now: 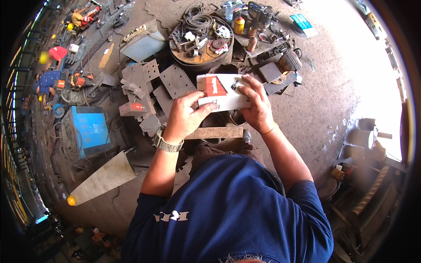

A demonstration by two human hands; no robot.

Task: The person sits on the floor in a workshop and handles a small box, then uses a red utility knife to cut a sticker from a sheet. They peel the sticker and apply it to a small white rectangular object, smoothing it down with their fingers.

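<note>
In front of my body I hold a white cardboard box with a red panel [227, 101] in both hands. My left hand [187, 113] grips its left end, the thumb lying along the near edge. Around the right end, the fingers of my right hand [258, 104] are bent over the top face. What is under the box is hidden, and I cannot tell whether it is sealed. A wooden bar [215, 133] lies below the box, close to my legs.
Ahead stands a round drum [201, 65] topped with cable and metal parts. Drilled steel plates [177, 83] and another red box [133, 108] lie left of it. A blue machine [90, 131] sits further left; two people [49, 81] work beyond. Tools and bottles [239, 25] crowd the far right.
</note>
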